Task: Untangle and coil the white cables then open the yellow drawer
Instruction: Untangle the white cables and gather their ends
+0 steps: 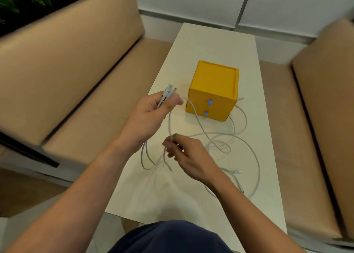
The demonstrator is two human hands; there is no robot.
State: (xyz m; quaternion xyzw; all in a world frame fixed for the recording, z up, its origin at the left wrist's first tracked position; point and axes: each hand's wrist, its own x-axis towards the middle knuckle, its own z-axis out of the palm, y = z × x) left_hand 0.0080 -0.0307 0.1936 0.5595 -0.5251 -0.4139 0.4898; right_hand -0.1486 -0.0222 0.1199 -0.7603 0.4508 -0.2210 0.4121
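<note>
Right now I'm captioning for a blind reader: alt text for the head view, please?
A person's left hand holds white cable plugs while the right hand pinches a strand of tangled white cables spread on a pale tabletop before a closed yellow plastic two-drawer box.

Counting up: one yellow drawer box (pixel 214 80) is sitting at 1 o'clock on the one desk (pixel 201 41), showing two drawers and two blue tabs (pixel 210 102). Two hands are showing, left hand (pixel 151 114) and right hand (pixel 189 157). The white cables (pixel 169 124) are tangling too much to count. Two sofas (pixel 67 61) are flanking.
</note>
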